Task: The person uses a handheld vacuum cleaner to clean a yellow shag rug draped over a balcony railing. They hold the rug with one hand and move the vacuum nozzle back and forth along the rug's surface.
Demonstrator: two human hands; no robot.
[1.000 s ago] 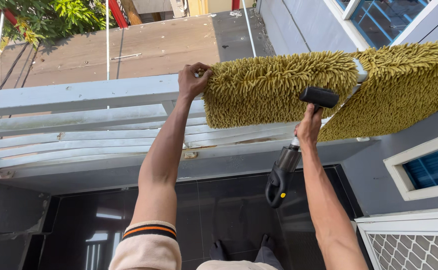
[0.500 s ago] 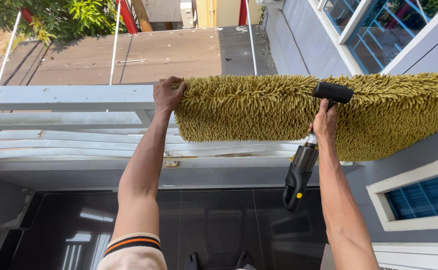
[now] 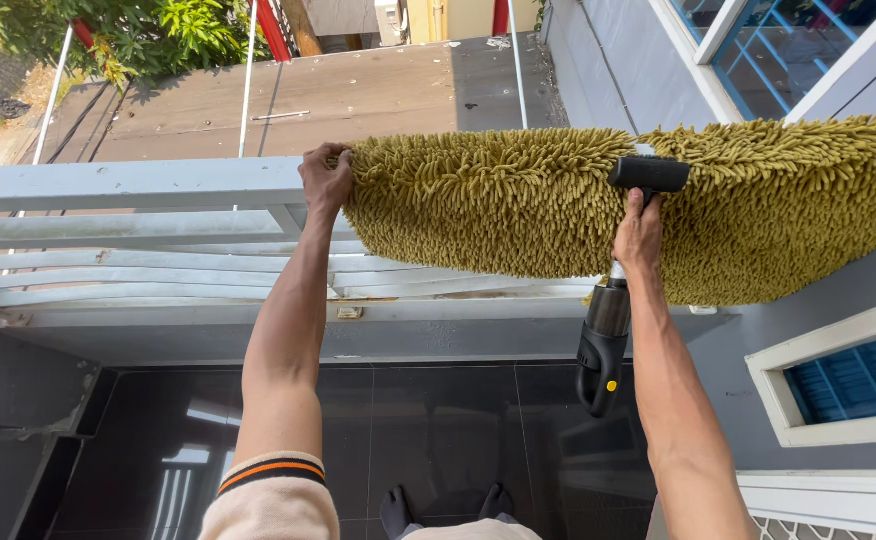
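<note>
Here, a shaggy olive-green rug [image 3: 578, 200] hangs draped over a white railing [image 3: 128, 185], its pile side facing the viewer and its lower edge hanging free in front of the grey wall [image 3: 808, 310]. The left hand [image 3: 326, 178] is closed on the rug's left edge, pinching it where it meets the top rail. The right hand [image 3: 640, 232] is wrapped around the shaft of a black rubber mallet [image 3: 613, 320]; the mallet's head lies against the pile near the rug's upper edge, while the grip end hangs down below the rug's lower edge. The rug's right end runs out of view. Left of the left hand, the rail is bare, with white slats [image 3: 118, 275] below it. Under both forearms lies a dark glossy tiled floor [image 3: 438, 430], with the person's feet [image 3: 443, 505] at the bottom edge. A blue-framed window [image 3: 848, 380] sits low right, near the right arm. Beyond the railing lie a flat brown roof [image 3: 348, 95] and green foliage [image 3: 148, 35].
</note>
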